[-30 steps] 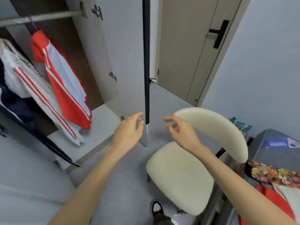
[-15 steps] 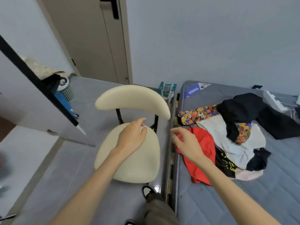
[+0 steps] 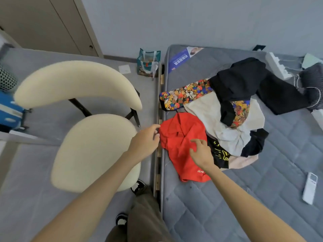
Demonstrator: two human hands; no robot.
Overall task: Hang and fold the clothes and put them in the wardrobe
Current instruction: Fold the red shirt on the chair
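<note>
Two sets of fingers [image 3: 196, 142] are loosely spread, holding nothing: right hand [image 3: 201, 152] over the red shirt [image 3: 174, 154], left hand [image 3: 146, 140] at its nine-o'clock edge. The shirt lies on the bed [image 3: 244, 198], at seven o'clock of the clothes pile [image 3: 218, 119]. It looks soft, light and limp, probably best pinched near the collar [image 3: 178, 132].
</note>
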